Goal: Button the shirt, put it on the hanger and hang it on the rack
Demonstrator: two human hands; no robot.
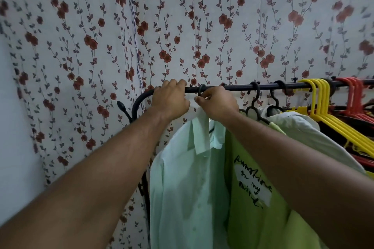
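Left hand (171, 100) grips the rack bar (238, 87) near its left end. Right hand (217, 103) pinches the black hanger hook (201, 90), hooked over the bar. Mint shirt (182, 188) hangs below it, beside a lime shirt (253, 208) with handwriting print. I see yellow hangers (323, 103) and red hangers (358, 95) further right. Floral curtain (182, 26) behind.

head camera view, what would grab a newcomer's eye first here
Two bare forearms reach up the middle of the frame: the left hand grips the black metal rack rail, and the right hand holds the black hanger hook of a pale mint button-up shirt. Behind is a white curtain with red flowers; bright yellow plastic hangers hang at right.
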